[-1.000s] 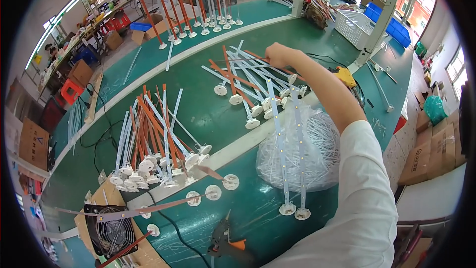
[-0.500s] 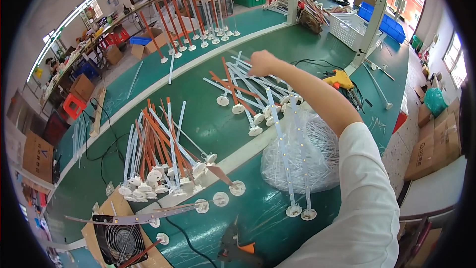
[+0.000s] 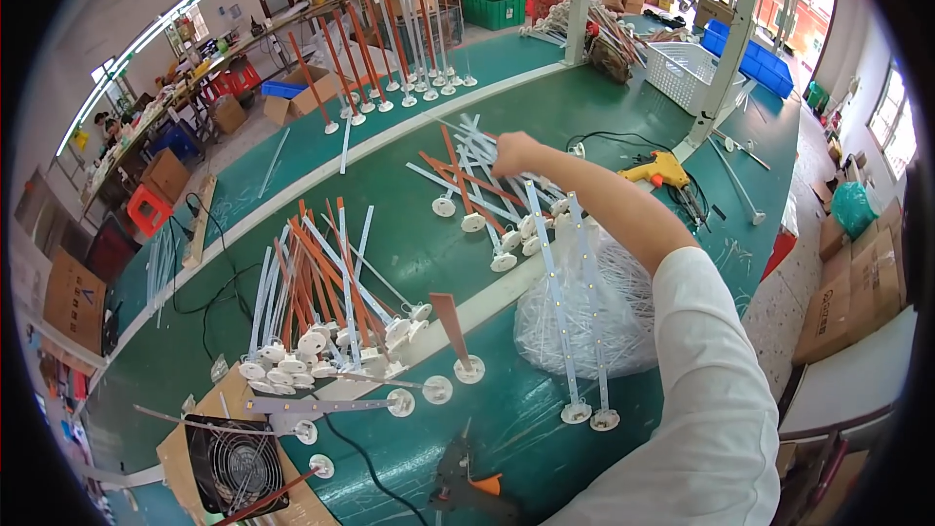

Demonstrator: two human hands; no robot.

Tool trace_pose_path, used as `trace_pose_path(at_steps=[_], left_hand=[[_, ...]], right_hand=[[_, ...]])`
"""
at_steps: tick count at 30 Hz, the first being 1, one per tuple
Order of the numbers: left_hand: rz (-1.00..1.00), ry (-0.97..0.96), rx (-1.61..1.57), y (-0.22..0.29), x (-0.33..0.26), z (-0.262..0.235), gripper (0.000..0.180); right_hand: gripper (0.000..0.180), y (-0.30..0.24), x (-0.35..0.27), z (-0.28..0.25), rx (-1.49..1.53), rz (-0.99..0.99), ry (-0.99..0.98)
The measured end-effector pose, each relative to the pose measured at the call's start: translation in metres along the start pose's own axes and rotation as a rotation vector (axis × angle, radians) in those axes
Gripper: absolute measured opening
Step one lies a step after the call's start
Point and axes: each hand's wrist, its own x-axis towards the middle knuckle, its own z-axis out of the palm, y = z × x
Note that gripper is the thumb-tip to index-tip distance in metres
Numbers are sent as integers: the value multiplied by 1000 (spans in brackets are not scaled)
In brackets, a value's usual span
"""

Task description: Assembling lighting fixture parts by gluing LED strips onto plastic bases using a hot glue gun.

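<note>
My right hand (image 3: 516, 154) reaches out over the green table, its fingers curled beside the upper ends of a pile of LED strips (image 3: 479, 149) with round white bases. Whatever lies in those fingers is hidden from view. Brown and white strips cross each other in that pile. Nearer to me, two LED strips (image 3: 557, 307) lean over a clear plastic bag (image 3: 623, 282) full of thin clear pieces, their round bases on the table. My left hand is out of view.
A bundle of strips (image 3: 321, 282) with white bases lies to the left. Several strips stand upright (image 3: 390, 49) at the back. A yellow glue gun (image 3: 657, 169) sits on the right, a dark glue gun (image 3: 463, 482) in front, a fan (image 3: 239, 468) at lower left. A white post (image 3: 735, 39) rises nearby.
My right hand has moved slightly down and to the right in the picture, close over the strip pile. At the lower left, the leaning strips appear to have swung or tilted differently.
</note>
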Motion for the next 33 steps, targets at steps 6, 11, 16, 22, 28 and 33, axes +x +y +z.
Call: trace_pose_path(at_steps=[6,11,16,22,28,33], left_hand=[[-55,10,84,6,-2,-2,31],[-80,-10,77,18,-3,-6,29],[6,81,35,3,1,8,27],[23,26,17,6,4,-1,26],[36,43,37,10,8,-2,24],[44,89,-16,17,10,2,22]], right_hand=[[52,-48,-44,-13,98,-32,183],[61,-80,-40,0,-69,-126,74],[56,-62,-27,1,-96,-150,-1],[47,-63,-34,10,-78,-203,-136],[33,-49,-60,-17,21,-228,-17],[30,-30,-82,-48,384,-209,-89]])
